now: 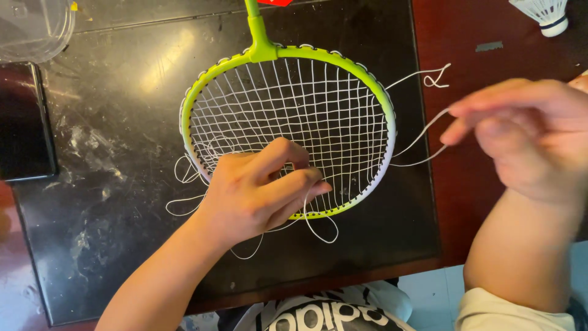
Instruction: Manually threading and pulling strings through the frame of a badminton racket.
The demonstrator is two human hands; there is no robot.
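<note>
Fingers (288, 184) of left hand (254, 193) curled on racket (294, 104) strings; right hand (520, 135) pinching white string (422, 132) taut beside frame.

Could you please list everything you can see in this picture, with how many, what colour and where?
badminton racket: one, lime-green frame with white strings, lying on the dark mat at centre
loose string: white, several loops trailing from the frame's left, lower and right edges
dark mat: one, black, scuffed, covering most of the table
table: one, reddish-brown, showing at right
shuttlecock: one, white, top right corner
clear plastic container: one, transparent, top left corner
flat dark slab: one, black, left edge
left hand: one, resting on the lower part of the strung face
right hand: one, raised at right, pinching the loose string
</note>
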